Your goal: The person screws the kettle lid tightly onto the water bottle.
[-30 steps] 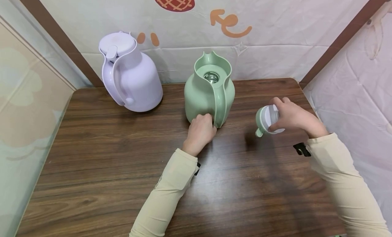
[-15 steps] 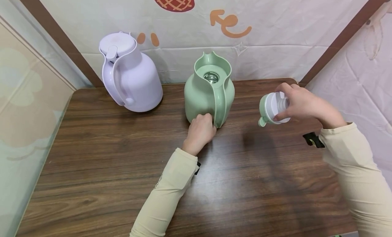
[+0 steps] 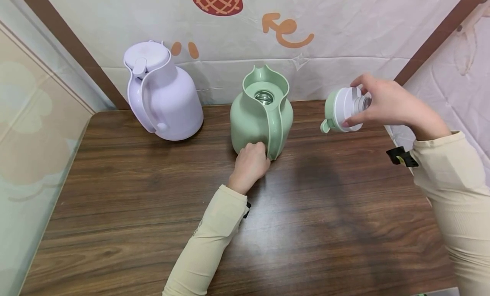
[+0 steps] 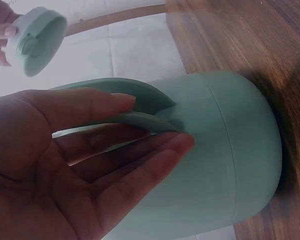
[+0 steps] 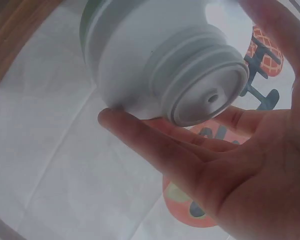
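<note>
A green thermos jug (image 3: pixel 249 121) stands upright at the back middle of the table, its mouth uncovered and the inner neck showing. My left hand (image 3: pixel 250 164) grips the low part of its handle (image 4: pixel 140 119), with the thumb on one side and fingertips on the other in the left wrist view. Off to the right, my right hand (image 3: pixel 390 102) holds the jug's lid (image 3: pixel 344 109) in the air, tilted sideways. Fingers and thumb pinch its white rim. The ribbed white stopper (image 5: pixel 205 85) under the lid faces my palm, and the green tab points down toward the front.
A lavender thermos jug (image 3: pixel 176 100) with its lid on stands at the back left. Both jugs are on a dark wooden table (image 3: pixel 134 202). Printed cloth walls (image 3: pixel 344 41) rise behind and at the sides.
My right hand has lifted the lid upward and toward the back, turning it a little so more of the stopper shows. The left hand and both jugs have stayed put.
</note>
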The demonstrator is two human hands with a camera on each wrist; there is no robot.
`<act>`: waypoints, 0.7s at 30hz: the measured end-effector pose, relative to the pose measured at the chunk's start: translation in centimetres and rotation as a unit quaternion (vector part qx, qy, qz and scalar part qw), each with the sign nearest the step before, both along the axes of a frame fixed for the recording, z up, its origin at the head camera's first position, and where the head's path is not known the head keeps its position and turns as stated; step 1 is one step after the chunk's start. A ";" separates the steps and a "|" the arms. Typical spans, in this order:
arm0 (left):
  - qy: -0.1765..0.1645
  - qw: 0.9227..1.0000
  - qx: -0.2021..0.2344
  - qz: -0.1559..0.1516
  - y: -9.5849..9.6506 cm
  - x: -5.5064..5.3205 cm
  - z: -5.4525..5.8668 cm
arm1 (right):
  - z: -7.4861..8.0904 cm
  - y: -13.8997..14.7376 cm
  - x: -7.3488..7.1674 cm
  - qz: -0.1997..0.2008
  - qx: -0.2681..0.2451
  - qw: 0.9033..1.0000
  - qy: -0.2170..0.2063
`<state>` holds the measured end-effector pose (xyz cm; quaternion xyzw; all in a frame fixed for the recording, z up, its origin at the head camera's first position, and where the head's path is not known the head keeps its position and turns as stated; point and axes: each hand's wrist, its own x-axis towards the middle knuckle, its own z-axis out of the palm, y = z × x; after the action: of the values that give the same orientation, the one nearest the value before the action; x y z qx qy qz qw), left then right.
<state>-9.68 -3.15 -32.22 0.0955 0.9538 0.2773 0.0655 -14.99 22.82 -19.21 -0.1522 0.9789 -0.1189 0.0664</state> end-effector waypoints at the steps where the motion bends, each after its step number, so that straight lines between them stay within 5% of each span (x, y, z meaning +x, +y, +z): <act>1: 0.001 1.000 -0.001 -0.001 0.0 0.0 0.0 | 0.2 -0.1 -0.1 -0.005 -0.001 1.000 -0.002; 21: -0.008 1.000 -0.003 0.000 0.1 0.0 0.0 | 4.4 -3.2 -1.5 -0.058 -0.096 0.994 -0.014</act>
<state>-9.63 -3.06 -32.17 0.0926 0.9542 0.2749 0.0734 -16.46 19.60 -14.78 -0.0995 0.9692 -0.2179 0.0577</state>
